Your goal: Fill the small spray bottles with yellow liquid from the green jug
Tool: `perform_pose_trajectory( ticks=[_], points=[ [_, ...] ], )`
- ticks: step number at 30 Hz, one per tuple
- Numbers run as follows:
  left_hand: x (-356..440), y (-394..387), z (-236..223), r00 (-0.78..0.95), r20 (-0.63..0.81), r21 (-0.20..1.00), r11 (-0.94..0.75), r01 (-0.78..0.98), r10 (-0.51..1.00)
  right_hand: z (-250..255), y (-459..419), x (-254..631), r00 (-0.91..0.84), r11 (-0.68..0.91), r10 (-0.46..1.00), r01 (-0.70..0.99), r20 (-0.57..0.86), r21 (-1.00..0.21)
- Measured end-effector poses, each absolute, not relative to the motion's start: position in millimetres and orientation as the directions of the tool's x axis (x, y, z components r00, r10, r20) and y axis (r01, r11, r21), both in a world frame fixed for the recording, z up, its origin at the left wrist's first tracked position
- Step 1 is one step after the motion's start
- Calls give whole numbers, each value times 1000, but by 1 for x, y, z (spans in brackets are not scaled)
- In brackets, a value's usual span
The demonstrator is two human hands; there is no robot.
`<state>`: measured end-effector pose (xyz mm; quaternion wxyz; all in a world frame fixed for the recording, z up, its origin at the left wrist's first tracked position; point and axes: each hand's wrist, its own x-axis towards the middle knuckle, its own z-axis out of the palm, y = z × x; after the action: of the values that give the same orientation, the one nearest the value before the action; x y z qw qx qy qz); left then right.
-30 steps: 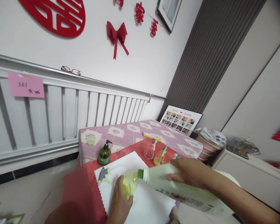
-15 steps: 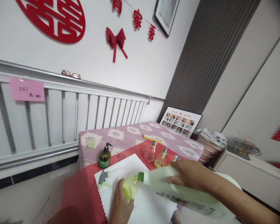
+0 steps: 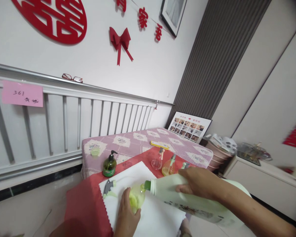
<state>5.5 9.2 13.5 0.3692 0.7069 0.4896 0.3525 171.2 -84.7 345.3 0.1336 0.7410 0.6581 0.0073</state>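
My left hand (image 3: 128, 210) is wrapped round a small clear spray bottle (image 3: 137, 197) with yellow-green liquid in it, tilted over the white cloth (image 3: 160, 210). In my right hand (image 3: 196, 184) is a large pale green jug (image 3: 167, 189), tipped nearly level. The jug's green spout (image 3: 147, 185) meets the small bottle's neck. To the left on the cloth lies a grey and green spray head (image 3: 109, 188). Part of the jug is hidden behind my right forearm.
A dark green pump bottle (image 3: 110, 164) stands left of the cloth. Behind it are a clear spray bottle (image 3: 157, 162), an amber one (image 3: 168, 167) and a yellow case (image 3: 159, 145). A white radiator (image 3: 96, 115) runs along the wall; a basket (image 3: 213, 151) stands right.
The view has shifted slightly. Both hands keep their holds, and the jug's spout stays at the small bottle's neck.
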Motion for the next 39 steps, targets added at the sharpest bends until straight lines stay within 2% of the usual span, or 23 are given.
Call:
perform_pose_trajectory(
  ticks=[13,39],
  points=[
    [4,2,20,232,191,875,-273,400,954,341,-84,174,122,-83,981,967,-153,241],
    [4,3,23,237,165,875,-253,412,957,342,-85,171,140,-98,977,964,-160,249]
  ],
)
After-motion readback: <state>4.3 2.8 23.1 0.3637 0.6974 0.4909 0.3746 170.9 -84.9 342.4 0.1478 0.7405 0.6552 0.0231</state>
